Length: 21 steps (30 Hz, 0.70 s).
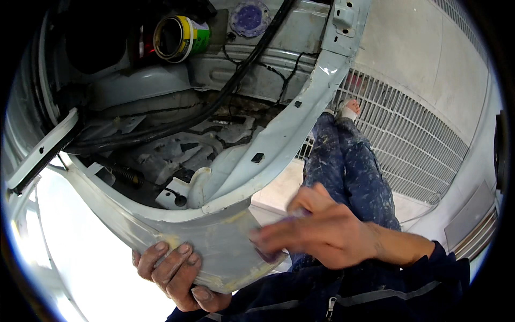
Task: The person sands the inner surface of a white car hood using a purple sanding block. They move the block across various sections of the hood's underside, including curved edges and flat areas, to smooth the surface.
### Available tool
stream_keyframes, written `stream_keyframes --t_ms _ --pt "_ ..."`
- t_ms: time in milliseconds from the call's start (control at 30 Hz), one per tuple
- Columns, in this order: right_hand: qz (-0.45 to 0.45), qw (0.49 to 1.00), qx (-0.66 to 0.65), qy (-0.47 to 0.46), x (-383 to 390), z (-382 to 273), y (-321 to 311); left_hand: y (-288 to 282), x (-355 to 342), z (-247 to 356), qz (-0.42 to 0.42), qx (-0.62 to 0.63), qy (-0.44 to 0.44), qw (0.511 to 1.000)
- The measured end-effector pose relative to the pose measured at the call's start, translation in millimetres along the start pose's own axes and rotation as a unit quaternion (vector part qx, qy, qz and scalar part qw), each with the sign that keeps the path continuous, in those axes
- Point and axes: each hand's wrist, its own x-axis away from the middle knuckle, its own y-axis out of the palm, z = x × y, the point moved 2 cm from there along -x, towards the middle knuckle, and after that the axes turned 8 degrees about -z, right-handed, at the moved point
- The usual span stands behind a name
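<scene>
My left hand (174, 276) rests its dusty fingers, slightly apart, on a grey, sanded car body panel (222, 244) with pale yellowish filler patches along its edges. Its palm is mostly out of sight. At the panel's right end, my right hand (327, 233) is smeared by motion. Its fingers are closed round a purple piece of sandpaper (271, 255), which touches the panel's surface; most of that piece is hidden under the fingers. Above the panel lies the open car body frame (289, 121), pale grey-blue, with bare metal inside.
A yellow and green open tin (185, 38) lies tilted inside the car body, with a purple sanding disc (249, 19) nearby. A thick black cable (214, 104) crosses the cavity. Floor grating (407, 134) stretches to the right, beside my paint-spattered trousers (354, 172).
</scene>
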Motion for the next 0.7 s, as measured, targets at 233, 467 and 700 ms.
stream_keyframes --t_ms 233,467,700 --pt "-0.007 0.999 -0.033 0.024 18.1 -5.2 5.0 -13.3 12.3 -4.2 -0.068 -0.013 0.005 0.998" --pt "0.011 0.999 0.030 0.001 -6.3 3.8 6.7 -12.8 0.1 -7.1 -0.063 0.008 0.007 0.998" --pt "0.018 0.999 -0.018 0.025 10.6 -9.5 4.5 -4.9 -19.5 2.2 0.015 0.084 0.078 0.993"
